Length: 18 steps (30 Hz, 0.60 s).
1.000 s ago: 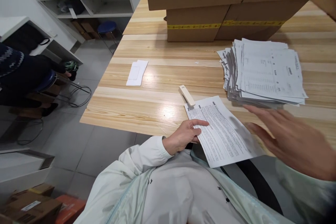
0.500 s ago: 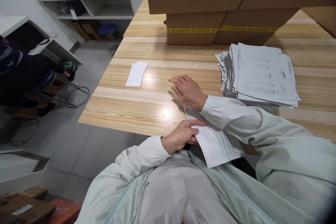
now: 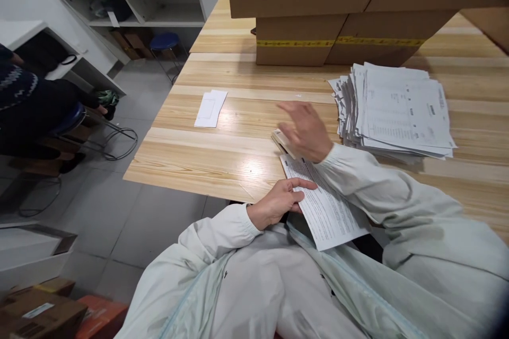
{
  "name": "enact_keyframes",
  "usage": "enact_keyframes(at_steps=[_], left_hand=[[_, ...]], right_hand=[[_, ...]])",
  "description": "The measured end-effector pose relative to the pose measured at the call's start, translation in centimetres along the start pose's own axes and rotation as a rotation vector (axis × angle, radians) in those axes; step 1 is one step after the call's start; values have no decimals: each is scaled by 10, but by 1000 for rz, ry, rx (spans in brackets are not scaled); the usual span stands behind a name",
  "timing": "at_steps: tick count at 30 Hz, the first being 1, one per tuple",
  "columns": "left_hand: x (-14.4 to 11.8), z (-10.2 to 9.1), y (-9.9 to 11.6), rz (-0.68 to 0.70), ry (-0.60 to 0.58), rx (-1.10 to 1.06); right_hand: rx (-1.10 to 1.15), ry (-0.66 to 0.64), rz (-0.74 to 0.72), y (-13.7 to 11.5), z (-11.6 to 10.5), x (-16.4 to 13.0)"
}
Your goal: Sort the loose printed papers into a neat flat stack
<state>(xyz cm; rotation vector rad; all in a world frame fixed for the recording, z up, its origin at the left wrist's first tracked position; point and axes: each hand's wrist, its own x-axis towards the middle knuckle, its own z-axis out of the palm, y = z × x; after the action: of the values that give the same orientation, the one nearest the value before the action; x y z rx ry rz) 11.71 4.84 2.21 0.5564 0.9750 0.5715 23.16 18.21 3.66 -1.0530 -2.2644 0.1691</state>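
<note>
My left hand (image 3: 280,202) pinches the left edge of a printed sheet of paper (image 3: 330,209) between thumb and fingers, over the table's front edge. The sheet slants down toward my lap. My right hand (image 3: 306,128) is above the sheet's top end, fingers apart and blurred, with nothing visible in it. Partly hidden under that hand lies a small pale, thick-edged thing (image 3: 279,140); its kind is unclear. Further right sits a tall, uneven stack of printed papers (image 3: 392,108). Small white slips (image 3: 210,108) lie on the left part of the table.
Cardboard boxes (image 3: 298,42) with yellow tape are piled at the back of the wooden table (image 3: 178,153). To the left, a person (image 3: 19,95) sits on a stool. A blue stool (image 3: 165,41) stands near white shelves (image 3: 167,10). More boxes (image 3: 43,312) are at lower left.
My right hand has moved right and slightly away from me, exposing the small pale thing beneath it. My left hand keeps its hold on the sheet. The view has shifted slightly.
</note>
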Motion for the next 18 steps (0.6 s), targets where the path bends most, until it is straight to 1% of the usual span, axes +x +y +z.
enact_keyframes(at_steps=[2,3,4,6,7,8,9,10,11,12,13,14,15,16,18], left_hand=[[-14,2,-2,80,-26,90],[-23,3,-3,138,-49,169],[-33,5,-2,205,-78,261],[-55,8,2,342,-157,447],[-64,9,6,412,-183,522],[-73,8,13,488,-189,579],[-79,4,23,581,-162,619],[-82,-3,35,689,-98,642],[-83,-15,51,806,1,642],[-81,-31,69,925,127,615],[-76,-52,90,1019,236,589],[-70,-76,112,1072,315,561],[-62,-103,134,1072,376,546],[-54,-131,154,1041,434,542],[-35,-185,186,934,521,607]], right_hand=[[15,63,113,3,-34,-21],[22,76,202,4,-51,-36],[24,81,325,5,-68,-52],[53,23,502,4,-97,-84],[64,-5,574,2,-108,-98],[83,-8,638,-1,-117,-109],[102,18,689,-5,-122,-117],[130,65,727,-9,-125,-123],[167,116,750,-13,-125,-126],[203,161,757,-17,-123,-128],[236,188,751,-19,-118,-128],[263,194,742,-19,-113,-129],[272,192,731,-18,-107,-129],[261,190,723,-16,-100,-131],[201,195,716,-8,-86,-134]])
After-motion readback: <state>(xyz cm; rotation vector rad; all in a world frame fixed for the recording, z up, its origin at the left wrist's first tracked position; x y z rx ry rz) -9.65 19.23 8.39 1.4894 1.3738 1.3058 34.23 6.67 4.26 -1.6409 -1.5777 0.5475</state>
